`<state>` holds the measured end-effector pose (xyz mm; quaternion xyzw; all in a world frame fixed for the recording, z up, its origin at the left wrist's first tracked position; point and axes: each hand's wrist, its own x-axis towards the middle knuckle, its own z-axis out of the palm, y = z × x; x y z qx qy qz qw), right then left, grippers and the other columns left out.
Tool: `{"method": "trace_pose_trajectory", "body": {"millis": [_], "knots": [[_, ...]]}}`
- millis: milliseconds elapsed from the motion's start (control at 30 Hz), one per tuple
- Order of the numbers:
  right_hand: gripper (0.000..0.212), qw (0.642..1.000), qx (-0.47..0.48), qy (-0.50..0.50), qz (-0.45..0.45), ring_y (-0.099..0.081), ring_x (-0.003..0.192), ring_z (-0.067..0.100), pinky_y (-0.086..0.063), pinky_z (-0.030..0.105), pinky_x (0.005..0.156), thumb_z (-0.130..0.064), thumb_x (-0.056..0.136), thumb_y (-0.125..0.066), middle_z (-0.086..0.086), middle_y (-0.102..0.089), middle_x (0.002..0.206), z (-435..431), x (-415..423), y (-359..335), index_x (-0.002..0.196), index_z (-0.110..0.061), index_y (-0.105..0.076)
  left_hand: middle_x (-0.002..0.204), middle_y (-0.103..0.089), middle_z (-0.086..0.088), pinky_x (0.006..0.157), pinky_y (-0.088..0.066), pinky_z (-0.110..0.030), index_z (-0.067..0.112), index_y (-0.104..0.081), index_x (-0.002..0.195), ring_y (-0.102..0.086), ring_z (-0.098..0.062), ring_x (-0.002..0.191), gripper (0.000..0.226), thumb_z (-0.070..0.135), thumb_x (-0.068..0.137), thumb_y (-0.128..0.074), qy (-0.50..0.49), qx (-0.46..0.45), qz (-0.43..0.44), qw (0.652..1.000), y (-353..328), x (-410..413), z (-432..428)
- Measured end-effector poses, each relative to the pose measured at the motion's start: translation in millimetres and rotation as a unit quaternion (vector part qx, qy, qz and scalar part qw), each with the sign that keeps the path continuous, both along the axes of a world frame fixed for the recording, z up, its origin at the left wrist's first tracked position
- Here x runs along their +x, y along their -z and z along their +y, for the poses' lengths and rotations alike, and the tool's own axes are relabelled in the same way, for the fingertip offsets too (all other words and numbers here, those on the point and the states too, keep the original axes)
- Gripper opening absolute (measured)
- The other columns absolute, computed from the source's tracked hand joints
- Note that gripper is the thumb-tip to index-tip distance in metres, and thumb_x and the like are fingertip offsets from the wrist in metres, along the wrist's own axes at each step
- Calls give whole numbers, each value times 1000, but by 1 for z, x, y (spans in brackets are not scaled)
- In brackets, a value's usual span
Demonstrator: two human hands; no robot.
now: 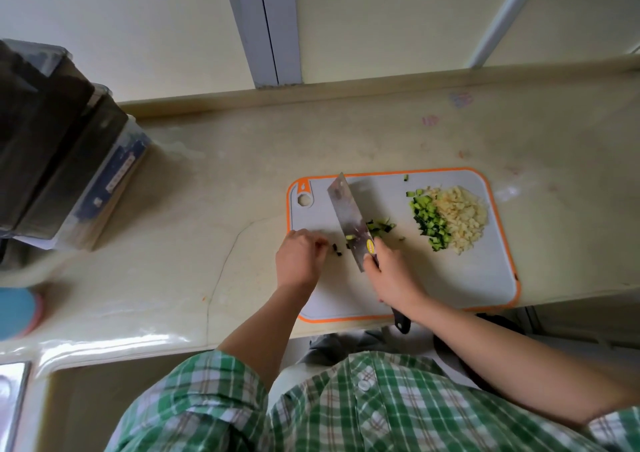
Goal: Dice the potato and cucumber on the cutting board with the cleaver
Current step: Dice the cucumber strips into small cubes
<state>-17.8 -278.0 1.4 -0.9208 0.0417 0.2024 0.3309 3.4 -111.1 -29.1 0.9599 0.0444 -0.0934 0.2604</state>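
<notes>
The right hand (391,275) grips the cleaver (346,212), its blade slanting over loose cucumber bits (379,228) on the cutting board (485,278), while the left hand (299,255) curls at the board's left edge, its hold unclear, and diced cucumber (431,224) and diced potato (464,216) are heaped near the right rim above bare board.
</notes>
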Motion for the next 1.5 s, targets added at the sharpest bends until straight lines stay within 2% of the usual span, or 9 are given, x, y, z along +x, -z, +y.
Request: {"method": "trace_pose_trajectory", "body": {"millis": [267,533,800,933,1067,1200,1300,1400,1500], "knots": [[17,996,0,-81,-26,-43,53,25,-31,41,52,-14,94,-43,9,-43,60,14,-15,6,79,-12,-36,101,-69,-5,74,-47,-35,16,-68,101,-57,-26,99,19,19,92,-51,-74,2,-3,997,-7,-4,8],[17,1000,-27,11,10,-54,52,33,-51,55,53,-20,97,-40,15,-50,64,-35,-11,3,82,-12,-37,102,-70,-2,75,-47,-30,18,-71,100,-61,-24,97,21,16,91,-52,-60,-24,28,997,-10,-9,0],[23,998,14,-1,-56,-51,50,32,-50,50,50,-21,92,-50,9,-41,60,-44,1,-23,76,-14,-35,74,-70,6,74,-56,-36,20,-68,87,-63,-14,70,14,21,92,-55,-89,-234,41,967,-38,3,-46],[12,986,146,78,26,-52,36,20,-43,28,37,-21,92,-48,9,-55,61,-45,8,-23,85,-15,-41,93,-68,1,76,-52,-28,20,-69,107,-61,-7,75,19,16,90,-60,18,-182,-47,982,-42,0,-66],[5,971,201,123,46,-49,35,19,-40,26,37,-18,93,-45,8,-53,59,-55,11,-23,91,-14,-42,118,-57,-12,91,-43,-29,11,-63,123,-55,-27,107,31,12,92,-56,153,-87,-70,982,-34,-5,-82],[8,976,181,123,22,-49,37,21,-40,27,37,-17,90,-47,10,-52,61,-69,12,-26,87,-13,-40,124,-52,-13,92,-43,-34,9,-57,127,-51,-30,114,32,17,97,-48,140,-27,-20,990,-28,-5,-81],[14,995,84,49,-35,-50,47,24,-37,31,44,-21,90,-50,5,-49,63,-76,9,-28,86,-17,-37,104,-64,-11,83,-50,-39,9,-65,113,-62,-27,91,31,30,101,-45,11,-146,-2,989,-39,0,-88],[16,989,-57,-80,-112,-51,63,23,-29,31,49,-21,89,-51,1,-52,72,-73,-1,-24,99,-20,-38,85,-71,-14,73,-55,-44,5,-66,95,-66,-30,72,46,42,101,-40,-134,-350,98,922,-51,6,-100],[27,975,-86,-149,-143,-58,80,30,-32,32,57,-18,89,-51,6,-58,88,-66,-7,-20,115,-17,-43,86,-69,-26,75,-58,-51,-7,-62,92,-68,-36,71,37,24,95,-42,-168,-384,120,900,-53,4,-105]]}}
